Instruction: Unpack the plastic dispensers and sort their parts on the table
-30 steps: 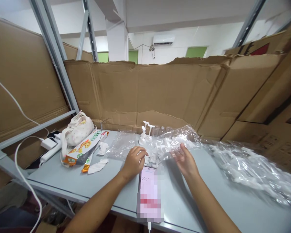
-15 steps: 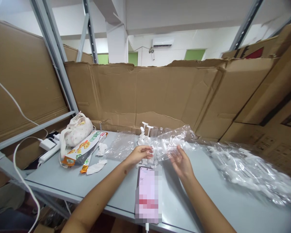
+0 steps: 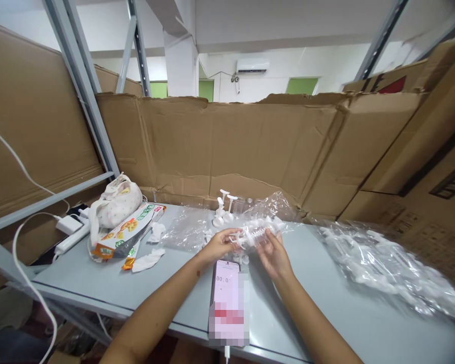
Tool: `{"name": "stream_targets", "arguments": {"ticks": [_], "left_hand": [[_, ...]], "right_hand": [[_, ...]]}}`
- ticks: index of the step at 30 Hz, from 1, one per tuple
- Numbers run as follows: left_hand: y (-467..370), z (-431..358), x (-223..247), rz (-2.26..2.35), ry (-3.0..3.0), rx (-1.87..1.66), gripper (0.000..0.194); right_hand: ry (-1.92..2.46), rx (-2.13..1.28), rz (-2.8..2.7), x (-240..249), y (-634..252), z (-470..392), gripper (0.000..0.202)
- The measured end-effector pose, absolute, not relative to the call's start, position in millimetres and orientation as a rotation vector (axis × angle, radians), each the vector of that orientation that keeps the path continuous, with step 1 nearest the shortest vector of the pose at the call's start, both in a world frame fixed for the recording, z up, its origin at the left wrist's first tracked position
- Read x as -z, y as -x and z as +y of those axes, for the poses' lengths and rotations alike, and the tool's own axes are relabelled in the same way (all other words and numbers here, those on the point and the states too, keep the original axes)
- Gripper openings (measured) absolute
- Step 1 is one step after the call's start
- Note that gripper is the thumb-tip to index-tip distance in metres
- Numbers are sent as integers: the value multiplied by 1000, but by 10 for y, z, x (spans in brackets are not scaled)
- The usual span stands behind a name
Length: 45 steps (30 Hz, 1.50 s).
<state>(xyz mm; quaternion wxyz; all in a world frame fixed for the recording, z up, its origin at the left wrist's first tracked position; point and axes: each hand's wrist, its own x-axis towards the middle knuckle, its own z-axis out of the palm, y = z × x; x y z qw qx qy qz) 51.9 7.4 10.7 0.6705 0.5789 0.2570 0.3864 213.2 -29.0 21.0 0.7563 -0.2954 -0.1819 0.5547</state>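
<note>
Between my hands lies a clear plastic syringe (image 3: 255,235) with a ribbed or marked barrel and white end parts, roughly level above the table. My left hand (image 3: 220,243) is closed, its fingertips pinching the white part at the left end. My right hand (image 3: 275,252) is closed around the barrel's right end from below. Behind them stand white T-topped plungers (image 3: 231,202) and other white plastic parts (image 3: 219,219). A crumpled clear bag (image 3: 276,203) is just beyond the right hand. Some small white pieces under my hands are partly hidden.
A phone (image 3: 227,288) with a cable lies at the front edge. To the left are a snack box (image 3: 132,230), a cloth bag (image 3: 121,199), tissues (image 3: 148,260) and a power strip (image 3: 74,241). Bagged white parts (image 3: 390,268) cover the right side. Cardboard (image 3: 227,146) walls the back.
The syringe is now clear of the crumpled bag that was around it near my right hand. My hands have drawn closer together, and the view has shifted slightly.
</note>
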Motion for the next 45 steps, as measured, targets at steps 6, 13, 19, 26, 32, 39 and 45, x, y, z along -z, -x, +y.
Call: {"name": "stream_targets", "arguments": {"ticks": [6, 13, 19, 26, 32, 39, 45], "left_hand": [[-504, 116, -77, 672, -1297, -981, 48], [-277, 223, -97, 719, -1216, -936, 47], [-147, 327, -72, 812, -1146, -950, 43], [-70, 362, -81, 840, -1213, -970, 40], [-9, 381, -140, 877, -1237, -969, 38], [137, 349, -304, 912, -1316, -974, 38], [254, 330, -404, 852, -1318, -1056, 42]], "right_hand": [[658, -1176, -391, -192, -2229, -255, 46], [732, -1107, -394, -125, -2414, -179, 48], [665, -1098, -403, -137, -2473, -163, 38], [694, -1045, -451, -129, -2550, -150, 40], [682, -1007, -474, -174, -2585, -166, 40], [670, -967, -472, -243, -2610, -193, 43], [653, -920, -467, -284, -2676, -208, 41]]}}
